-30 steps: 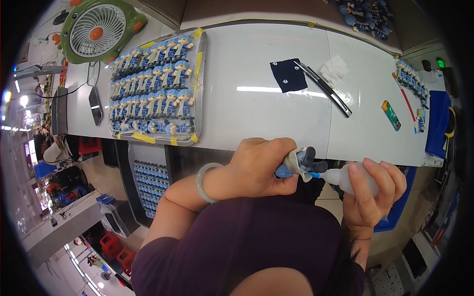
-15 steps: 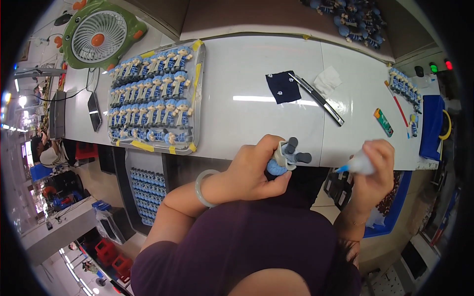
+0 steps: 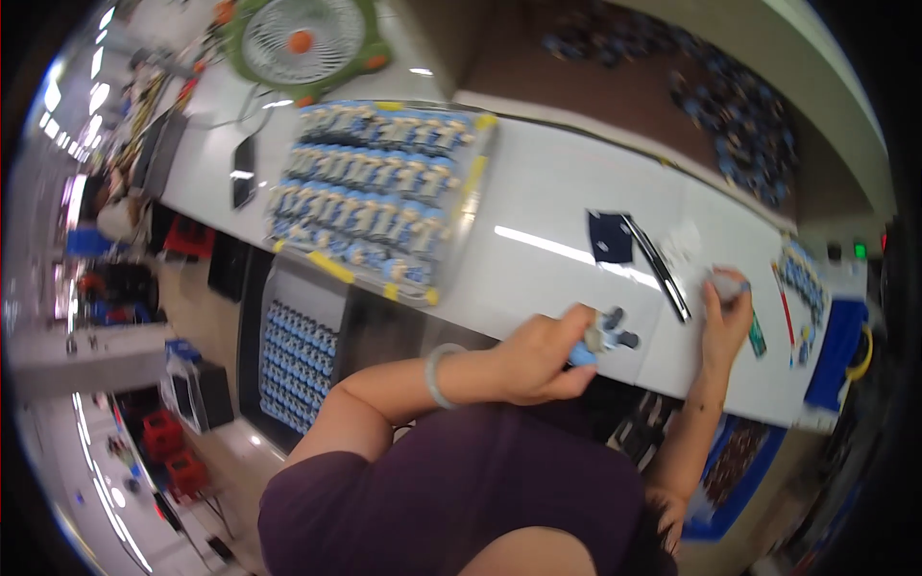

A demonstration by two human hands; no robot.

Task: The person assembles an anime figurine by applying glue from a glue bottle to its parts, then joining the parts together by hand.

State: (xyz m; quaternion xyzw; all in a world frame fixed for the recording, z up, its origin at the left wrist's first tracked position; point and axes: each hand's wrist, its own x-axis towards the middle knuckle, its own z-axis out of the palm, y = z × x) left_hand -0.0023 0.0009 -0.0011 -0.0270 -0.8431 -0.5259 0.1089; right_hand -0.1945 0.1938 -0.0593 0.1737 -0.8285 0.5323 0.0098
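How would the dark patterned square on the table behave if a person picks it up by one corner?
The dark patterned square looks like thin cloth lying flat, so it would probably hang floppy. Being small and thin, it is likely light. The slim black tool seems to overlap its right edge, so lifting there may nudge that tool.

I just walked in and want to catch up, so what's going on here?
A person is handling a small figurine with both hands raised at a white table. The left hand grips the blue-haired figurine, feet outward; the right hand holds a pale bottle, apart from the figurine. A tray with rows of similar figurines sits to the left. Beyond the hands lie a dark cloth and a slim black tool.
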